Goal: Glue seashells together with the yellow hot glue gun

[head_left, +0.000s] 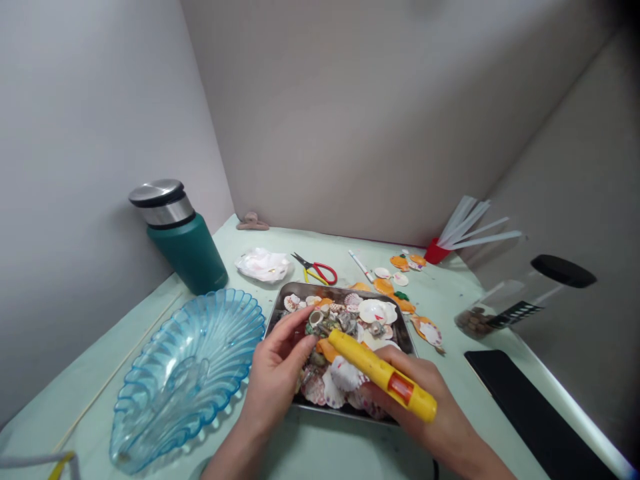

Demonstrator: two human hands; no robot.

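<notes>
My right hand (425, 410) is closed round a yellow glue gun (383, 375) with an orange band. The gun's tip points left and up over a metal tray (407, 337) full of seashells. My left hand (277, 370) reaches into the tray. Its fingertips pinch a small round shell (316, 318) right at the gun's tip. White, pink and orange shells lie under both hands. A large white scallop shell (376, 310) rests in the tray's far right part.
A blue shell-shaped glass dish (185, 373) sits left of the tray. Behind stand a teal flask (183, 237), red scissors (317, 269), a white tissue wad (263, 264) and a red cup with glue sticks (450, 240). A black pad (525, 410) and a tipped jar (520, 300) lie right.
</notes>
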